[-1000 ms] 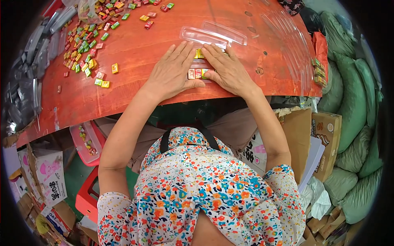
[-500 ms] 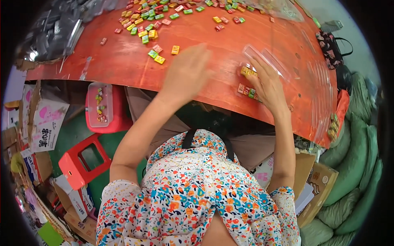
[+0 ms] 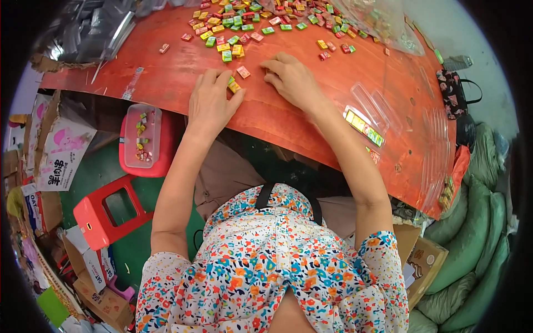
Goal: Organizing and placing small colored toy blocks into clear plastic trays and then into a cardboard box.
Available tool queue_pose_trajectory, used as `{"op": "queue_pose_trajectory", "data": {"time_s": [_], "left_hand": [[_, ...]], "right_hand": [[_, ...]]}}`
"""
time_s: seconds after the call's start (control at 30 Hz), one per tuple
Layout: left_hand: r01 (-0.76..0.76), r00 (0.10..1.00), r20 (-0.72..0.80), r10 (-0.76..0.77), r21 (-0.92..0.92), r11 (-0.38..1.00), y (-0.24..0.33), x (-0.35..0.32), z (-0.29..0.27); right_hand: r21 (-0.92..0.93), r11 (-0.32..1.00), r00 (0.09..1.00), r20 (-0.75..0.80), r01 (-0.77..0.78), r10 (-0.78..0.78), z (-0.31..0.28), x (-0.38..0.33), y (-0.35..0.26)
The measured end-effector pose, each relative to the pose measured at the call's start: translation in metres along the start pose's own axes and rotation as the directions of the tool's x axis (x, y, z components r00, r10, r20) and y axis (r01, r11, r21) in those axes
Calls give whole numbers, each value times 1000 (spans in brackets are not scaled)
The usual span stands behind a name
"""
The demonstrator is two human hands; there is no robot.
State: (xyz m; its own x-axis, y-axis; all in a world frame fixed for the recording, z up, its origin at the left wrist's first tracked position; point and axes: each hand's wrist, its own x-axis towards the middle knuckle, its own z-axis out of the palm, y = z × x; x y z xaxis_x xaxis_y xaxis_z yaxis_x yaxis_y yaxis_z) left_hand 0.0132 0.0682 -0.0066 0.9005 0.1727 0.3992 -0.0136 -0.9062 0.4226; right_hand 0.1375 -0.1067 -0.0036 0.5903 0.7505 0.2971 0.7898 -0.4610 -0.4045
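Observation:
My left hand (image 3: 210,105) is at the near part of the red table, thumb and forefinger closed about a green pack and a yellow pack (image 3: 234,87), both small and box-shaped like candy or gum. A small red pack (image 3: 243,72) lies just beyond them, between my two hands. My right hand (image 3: 297,83) is to the right with thumb and fingertips curled together on the tabletop; what they pinch is hidden. Beside my right forearm, a clear plastic case (image 3: 365,127) holds a row of yellow, green and red packs. More packs (image 3: 372,155) lie nearer, partly covered by that forearm.
A loose heap of coloured packs (image 3: 239,22) spreads over the far side. Empty clear cases (image 3: 377,108) lie at right, dark plastic packaging (image 3: 83,33) at far left. Below the table edge stand a clear tub of packs (image 3: 139,136) and a red stool (image 3: 111,213).
Both hands have moved: the left to the green and yellow packs, the right leftward off the clear case. The case's filled row now shows uncovered. The whole view has shifted slightly.

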Motion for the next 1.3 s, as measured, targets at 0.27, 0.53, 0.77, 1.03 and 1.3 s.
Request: {"op": "queue_pose_trajectory", "data": {"time_s": [0.27, 0.53, 0.77, 1.03, 1.3], "left_hand": [[-96, 995, 10, 98, -101, 990, -8, 8, -1], [-71, 997, -19, 69, -219, 973, 27, -16, 4], [9, 999, -38, -21, -290, 957, 1, 0, -10], [-150, 955, 196, 223, -328, 933, -7, 27, -2], [-52, 966, 230, 121, -286, 957, 24, 5, 3]], "right_hand": [[16, 983, 981, 68, 181, -182, 2, 15, -12], [94, 994, 993, 94, 57, -65, -24, -3, -5], [-219, 947, 964, -64, 237, -257, 2, 89, 19], [-254, 953, 985, 93, 168, -149, -8, 62, 25], [291, 866, 882, 371, -407, 290, -40, -9, 6]]}}
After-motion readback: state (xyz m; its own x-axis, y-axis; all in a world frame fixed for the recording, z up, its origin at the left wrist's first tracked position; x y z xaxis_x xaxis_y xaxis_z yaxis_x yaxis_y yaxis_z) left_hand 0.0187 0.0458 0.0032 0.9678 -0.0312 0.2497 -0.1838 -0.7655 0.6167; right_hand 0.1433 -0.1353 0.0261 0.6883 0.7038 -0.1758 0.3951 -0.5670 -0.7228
